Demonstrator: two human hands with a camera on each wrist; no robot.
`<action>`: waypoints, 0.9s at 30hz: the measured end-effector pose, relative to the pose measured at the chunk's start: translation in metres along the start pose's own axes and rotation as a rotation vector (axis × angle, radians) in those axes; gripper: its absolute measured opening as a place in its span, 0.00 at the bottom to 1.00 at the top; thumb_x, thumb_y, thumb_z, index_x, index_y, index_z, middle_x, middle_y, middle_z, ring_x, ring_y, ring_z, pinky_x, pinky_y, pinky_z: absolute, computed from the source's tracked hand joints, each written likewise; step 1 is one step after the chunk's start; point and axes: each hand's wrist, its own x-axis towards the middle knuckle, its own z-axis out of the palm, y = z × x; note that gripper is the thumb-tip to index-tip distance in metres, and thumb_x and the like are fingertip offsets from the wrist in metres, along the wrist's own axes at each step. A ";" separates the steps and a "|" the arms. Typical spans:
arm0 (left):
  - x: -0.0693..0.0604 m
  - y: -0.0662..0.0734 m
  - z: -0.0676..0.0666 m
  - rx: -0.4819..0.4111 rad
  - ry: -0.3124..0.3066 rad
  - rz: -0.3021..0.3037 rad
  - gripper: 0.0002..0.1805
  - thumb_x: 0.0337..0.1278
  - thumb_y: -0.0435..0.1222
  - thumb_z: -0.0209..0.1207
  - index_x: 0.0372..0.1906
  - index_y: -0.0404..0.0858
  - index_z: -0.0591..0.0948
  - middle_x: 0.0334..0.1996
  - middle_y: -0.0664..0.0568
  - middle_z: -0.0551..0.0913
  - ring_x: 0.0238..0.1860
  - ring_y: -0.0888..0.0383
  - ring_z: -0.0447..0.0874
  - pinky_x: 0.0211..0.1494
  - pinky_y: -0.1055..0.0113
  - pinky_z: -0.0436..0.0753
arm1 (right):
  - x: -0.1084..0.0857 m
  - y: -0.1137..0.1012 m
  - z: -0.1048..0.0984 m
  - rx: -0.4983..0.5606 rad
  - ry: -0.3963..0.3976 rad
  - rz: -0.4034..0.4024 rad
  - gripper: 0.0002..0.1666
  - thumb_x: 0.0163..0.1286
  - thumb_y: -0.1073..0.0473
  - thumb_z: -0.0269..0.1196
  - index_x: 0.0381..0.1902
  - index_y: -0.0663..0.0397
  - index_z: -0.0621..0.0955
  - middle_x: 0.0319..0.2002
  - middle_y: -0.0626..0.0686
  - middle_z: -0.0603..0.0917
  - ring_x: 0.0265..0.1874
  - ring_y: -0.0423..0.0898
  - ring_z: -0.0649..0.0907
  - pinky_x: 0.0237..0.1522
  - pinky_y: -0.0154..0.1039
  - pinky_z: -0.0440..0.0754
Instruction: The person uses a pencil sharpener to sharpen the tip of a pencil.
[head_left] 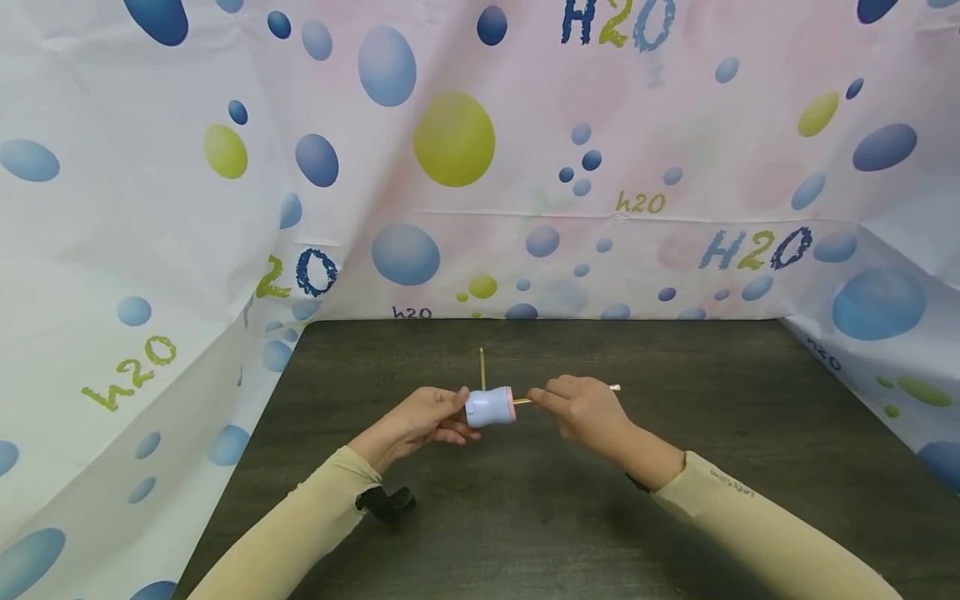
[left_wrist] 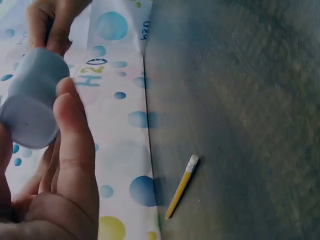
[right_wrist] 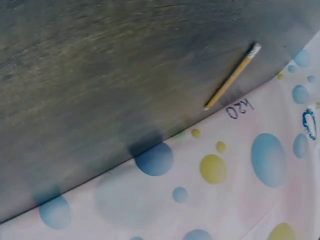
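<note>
A pale blue sharpener-like cylinder (head_left: 489, 407) with a pink rim is held up over the table by the left hand (head_left: 427, 421), thumb on top and fingers below. In the left wrist view the cylinder (left_wrist: 37, 82) shows its round end, gripped between thumb and fingers. The right hand (head_left: 587, 412) pinches a yellow pencil (head_left: 522, 401), whose one tip meets the pink end of the cylinder; its white end sticks out beyond the hand. A second yellow pencil (head_left: 482, 367) lies on the table behind the cylinder, seen whole in the left wrist view (left_wrist: 180, 192) and right wrist view.
The dark wooden table (head_left: 525, 525) ends at the back and sides against a white sheet (head_left: 600, 275) printed with blue and green dots. A black strap (head_left: 386, 503) is at the left wrist. The right wrist view shows the second pencil (right_wrist: 232, 77) near the table's back edge.
</note>
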 end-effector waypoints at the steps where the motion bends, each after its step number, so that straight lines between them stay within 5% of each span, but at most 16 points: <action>1: 0.000 0.001 0.001 0.023 0.010 0.025 0.46 0.64 0.58 0.57 0.64 0.17 0.73 0.40 0.44 0.90 0.35 0.64 0.90 0.43 0.72 0.89 | 0.000 -0.001 -0.001 -0.003 -0.002 0.000 0.22 0.39 0.78 0.74 0.35 0.56 0.89 0.22 0.47 0.79 0.19 0.40 0.76 0.16 0.30 0.68; 5: -0.003 0.006 0.006 0.207 0.116 0.172 0.30 0.68 0.43 0.64 0.62 0.21 0.78 0.51 0.33 0.87 0.45 0.56 0.91 0.52 0.61 0.91 | 0.006 -0.005 -0.011 0.087 -0.158 0.157 0.15 0.50 0.73 0.74 0.37 0.56 0.91 0.23 0.47 0.83 0.17 0.35 0.71 0.15 0.28 0.58; 11: -0.011 0.004 0.015 0.642 0.237 0.482 0.26 0.52 0.34 0.74 0.58 0.32 0.84 0.52 0.38 0.89 0.49 0.47 0.91 0.50 0.61 0.91 | 0.015 0.005 -0.023 0.654 -0.616 0.653 0.14 0.73 0.64 0.63 0.48 0.68 0.88 0.35 0.64 0.91 0.20 0.31 0.71 0.23 0.28 0.69; 13: -0.013 0.002 0.016 0.715 0.251 0.565 0.27 0.50 0.35 0.75 0.57 0.32 0.84 0.52 0.39 0.89 0.49 0.46 0.91 0.51 0.61 0.90 | 0.015 0.009 -0.021 0.771 -0.665 0.720 0.15 0.74 0.65 0.62 0.49 0.72 0.87 0.39 0.68 0.90 0.21 0.34 0.74 0.24 0.29 0.73; 15: -0.013 0.000 0.016 0.707 0.251 0.591 0.28 0.50 0.33 0.76 0.58 0.32 0.83 0.54 0.39 0.88 0.52 0.45 0.89 0.55 0.56 0.89 | 0.014 0.011 -0.019 0.770 -0.662 0.713 0.15 0.74 0.64 0.61 0.50 0.71 0.87 0.40 0.68 0.90 0.22 0.37 0.77 0.25 0.30 0.74; 18: -0.011 0.002 0.014 0.560 0.211 0.523 0.34 0.54 0.34 0.75 0.65 0.32 0.75 0.62 0.36 0.80 0.60 0.40 0.83 0.64 0.51 0.85 | 0.013 0.008 -0.018 0.574 -0.571 0.598 0.14 0.73 0.62 0.64 0.50 0.65 0.88 0.38 0.60 0.92 0.24 0.35 0.80 0.25 0.27 0.72; 21: -0.007 0.004 0.008 0.366 0.153 0.355 0.36 0.67 0.44 0.66 0.70 0.29 0.68 0.66 0.31 0.75 0.63 0.40 0.82 0.65 0.52 0.85 | 0.009 0.003 -0.018 0.301 -0.392 0.420 0.12 0.66 0.63 0.70 0.46 0.59 0.90 0.29 0.51 0.88 0.20 0.36 0.76 0.22 0.27 0.67; 24: -0.005 0.003 0.004 0.179 0.074 0.137 0.45 0.73 0.61 0.51 0.72 0.24 0.66 0.60 0.30 0.82 0.53 0.48 0.89 0.58 0.57 0.89 | 0.005 0.002 -0.014 0.092 -0.195 0.223 0.12 0.56 0.65 0.75 0.41 0.56 0.90 0.24 0.47 0.82 0.19 0.38 0.75 0.20 0.27 0.68; 27: -0.005 0.001 0.003 0.041 -0.027 -0.022 0.53 0.70 0.68 0.43 0.70 0.20 0.67 0.47 0.38 0.90 0.41 0.59 0.92 0.50 0.64 0.91 | 0.001 0.003 -0.010 0.025 -0.067 0.073 0.16 0.49 0.70 0.78 0.38 0.56 0.90 0.22 0.47 0.79 0.19 0.40 0.75 0.20 0.29 0.71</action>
